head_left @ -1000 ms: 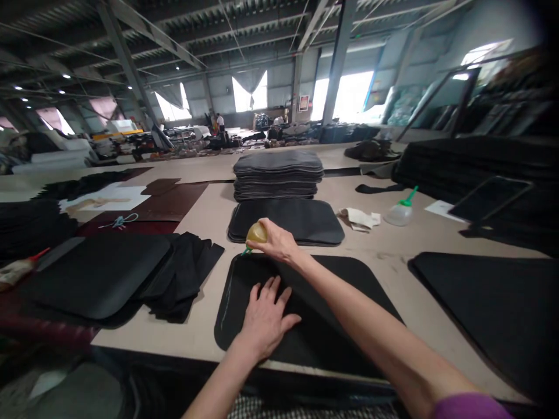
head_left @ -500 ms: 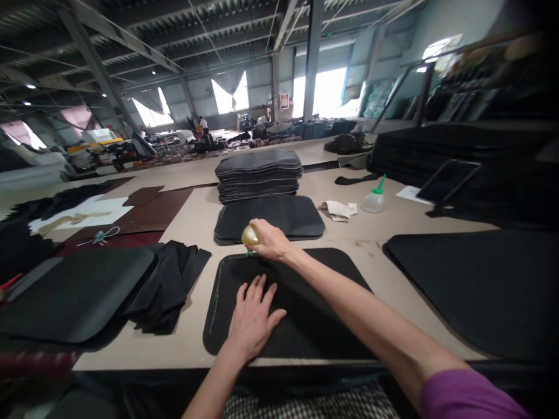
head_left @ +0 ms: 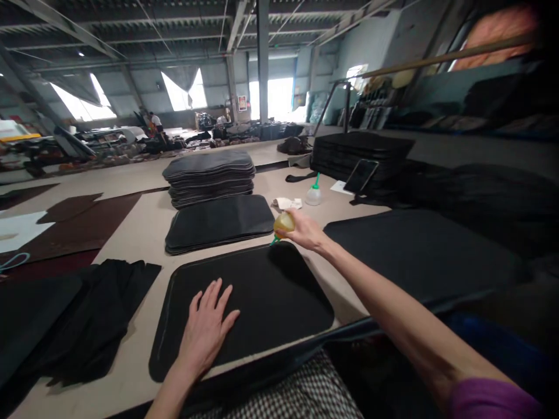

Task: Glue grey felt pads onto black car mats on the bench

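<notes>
A black rounded-corner panel [head_left: 262, 297] lies flat on the table in front of me, with a thin pale line of glue along its left and far edges. My left hand [head_left: 207, 326] rests on the panel's left half, fingers spread. My right hand [head_left: 303, 228] is wrapped round a squeeze bottle [head_left: 285, 223] of yellowish liquid. The bottle is tipped down, its green nozzle at the panel's far edge near the far right corner. Just beyond the panel lies a low stack of black panels [head_left: 222, 221].
A taller stack of dark panels [head_left: 209, 174] stands farther back. A second bottle with a green nozzle [head_left: 313, 195], a crumpled cloth [head_left: 287, 203] and a phone [head_left: 361, 176] are at back right. Black fabric [head_left: 96, 320] lies left, a large black sheet [head_left: 414, 250] right. A person [head_left: 156, 123] stands far off.
My right hand has moved the bottle rightward along the panel's far edge, and the pale line now runs farther. My left hand stays spread on the panel. The view has turned to the right.
</notes>
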`<control>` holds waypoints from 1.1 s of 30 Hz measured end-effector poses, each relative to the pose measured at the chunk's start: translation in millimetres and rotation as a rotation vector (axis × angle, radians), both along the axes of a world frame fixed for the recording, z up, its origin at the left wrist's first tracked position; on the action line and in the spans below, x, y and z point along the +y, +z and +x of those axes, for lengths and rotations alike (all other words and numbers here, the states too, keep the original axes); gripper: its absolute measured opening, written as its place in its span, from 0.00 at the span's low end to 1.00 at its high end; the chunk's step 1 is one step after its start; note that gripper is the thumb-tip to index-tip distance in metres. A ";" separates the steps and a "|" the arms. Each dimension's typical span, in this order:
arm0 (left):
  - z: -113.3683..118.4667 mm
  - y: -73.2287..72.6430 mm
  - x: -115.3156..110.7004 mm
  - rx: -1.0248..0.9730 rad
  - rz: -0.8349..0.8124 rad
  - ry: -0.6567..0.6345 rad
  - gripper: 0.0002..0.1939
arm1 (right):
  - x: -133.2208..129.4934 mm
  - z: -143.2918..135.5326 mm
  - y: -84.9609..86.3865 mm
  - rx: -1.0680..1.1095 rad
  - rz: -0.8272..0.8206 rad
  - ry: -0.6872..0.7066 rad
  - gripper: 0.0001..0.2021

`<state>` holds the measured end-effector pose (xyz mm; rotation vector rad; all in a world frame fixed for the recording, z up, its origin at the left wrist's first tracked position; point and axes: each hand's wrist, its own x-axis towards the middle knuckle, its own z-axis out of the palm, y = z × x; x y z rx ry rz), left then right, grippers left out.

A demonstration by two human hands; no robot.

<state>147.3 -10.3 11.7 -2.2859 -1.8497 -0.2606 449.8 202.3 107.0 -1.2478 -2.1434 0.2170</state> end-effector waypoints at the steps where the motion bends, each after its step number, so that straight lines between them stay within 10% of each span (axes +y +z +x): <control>1: -0.2 -0.3 0.1 0.005 0.000 -0.001 0.28 | 1.0 11.4 -1.7 0.005 -0.001 -0.026 0.25; 13: -4.0 -8.3 1.5 0.063 0.022 -0.022 0.29 | -38.5 72.3 -5.1 0.081 -0.051 -0.179 0.25; 26: -11.0 -14.7 2.3 0.053 0.014 -0.070 0.31 | -155.9 131.8 3.4 0.167 -0.346 -0.163 0.25; 33: -11.5 -11.6 1.3 -0.034 -0.015 -0.080 0.30 | -203.8 120.2 -10.7 0.293 -0.401 -0.183 0.26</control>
